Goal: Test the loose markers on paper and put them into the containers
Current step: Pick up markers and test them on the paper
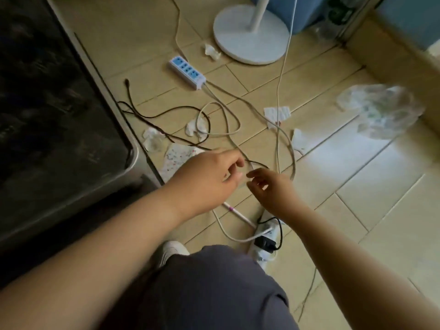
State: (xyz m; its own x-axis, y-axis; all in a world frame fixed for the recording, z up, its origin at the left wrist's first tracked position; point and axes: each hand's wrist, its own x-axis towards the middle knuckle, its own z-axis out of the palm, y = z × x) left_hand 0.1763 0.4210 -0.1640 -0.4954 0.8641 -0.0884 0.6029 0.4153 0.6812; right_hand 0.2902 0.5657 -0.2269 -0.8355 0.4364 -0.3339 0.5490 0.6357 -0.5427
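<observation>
**Hands meet over a cluttered tile floor**

Both hands reach forward and down above the beige tiled floor (381,191) — the left hand (209,177) with fingers curled loosely inward, the right hand (269,186) with fingers bent and slightly spread, fingertips of the two nearly touching. Something thin and clear seems to sit between them, but motion blur makes it impossible to tell whether either hand grips it. Just below the left wrist, a slim white marker with a pink band (238,211) lies on the floor, pointing toward a white power strip with a black plug (264,241) near the person's grey-trousered knee (214,287). A sheet of white paper dotted with coloured marks (175,156) rests on the floor just beyond the left hand, partly hidden by it. Tangled white and dark cables (223,120) loop across the tiles toward a blue-faced white power strip (187,72), with crumpled white tissues (197,126) scattered among them. Farther off stand a round white fan base (250,36) and a crumpled clear plastic bag (381,110). A dark glass-fronted cabinet (54,103) fills the left side.
</observation>
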